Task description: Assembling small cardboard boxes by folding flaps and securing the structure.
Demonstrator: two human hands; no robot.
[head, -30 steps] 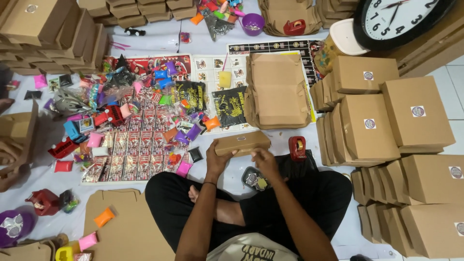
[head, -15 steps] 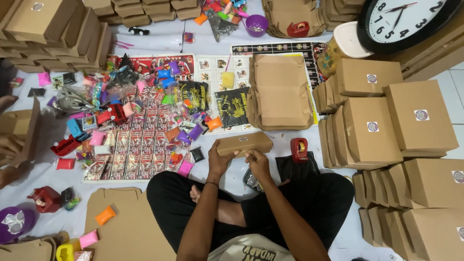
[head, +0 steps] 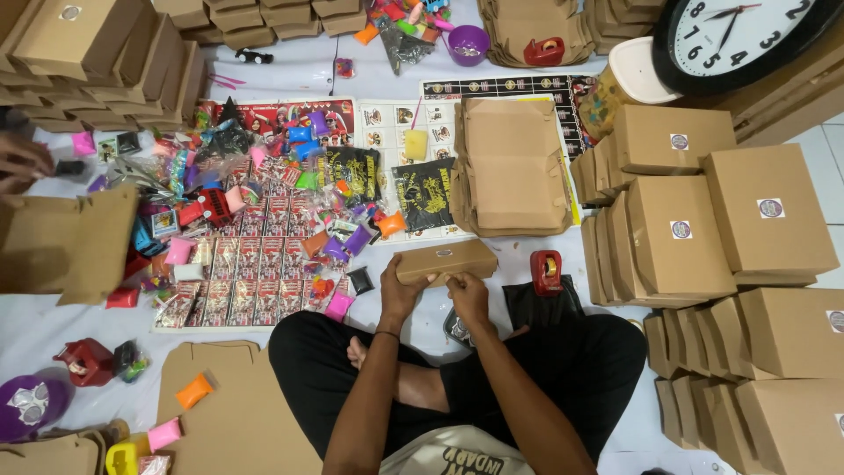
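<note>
I sit cross-legged on the floor. Both hands hold a closed brown cardboard box (head: 446, 258) with a small round sticker on top, just beyond my knees. My left hand (head: 401, 290) grips its near left corner and my right hand (head: 466, 295) grips its near edge toward the right. A red tape dispenser (head: 546, 271) stands just right of the box. A black plastic bag (head: 538, 303) lies by my right knee.
Closed sticker-sealed boxes (head: 677, 215) are stacked at the right. A pile of flat unfolded boxes (head: 512, 167) lies ahead. Colourful small packets and card sheets (head: 255, 255) cover the floor at left. Another person's hand (head: 22, 163) works over a box (head: 66, 242) at far left. A wall clock (head: 734, 40) leans top right.
I have kept the box in both hands, shifting it slightly. The other person's hand at the far left has risen above their box.
</note>
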